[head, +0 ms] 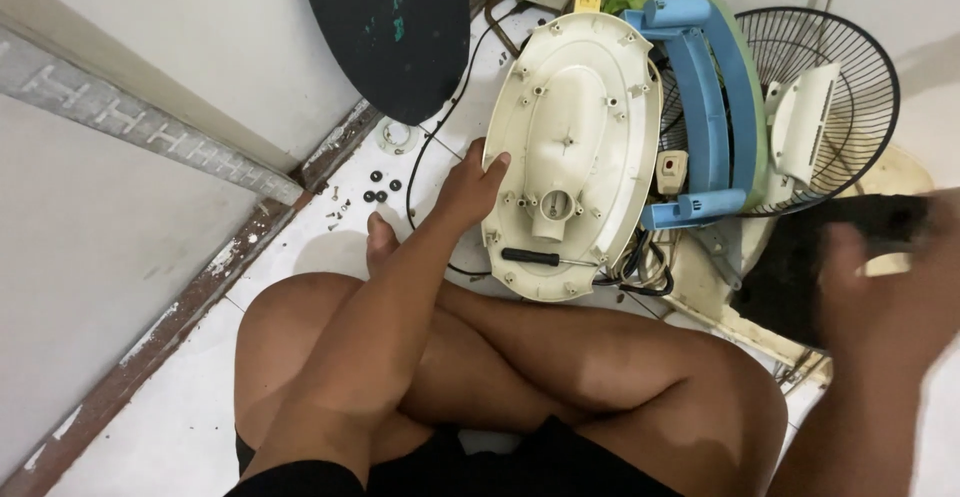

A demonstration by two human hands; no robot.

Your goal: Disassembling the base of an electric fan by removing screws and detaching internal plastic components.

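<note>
the left hand [470,185] grips the left rim of a cream oval fan base [575,147] that lies upside down on the white tile floor [300,247] ahead of the crossed legs, fingers curled over the edge, and a black-handled screwdriver [540,257] rests inside its near end. the right hand [880,277] is blurred at the right edge, closed around a dark flat piece [800,277]. a blue fan part [700,117] and a wire fan guard [850,77] lie just beside the base, with small screws [375,187] near the wall.
</note>
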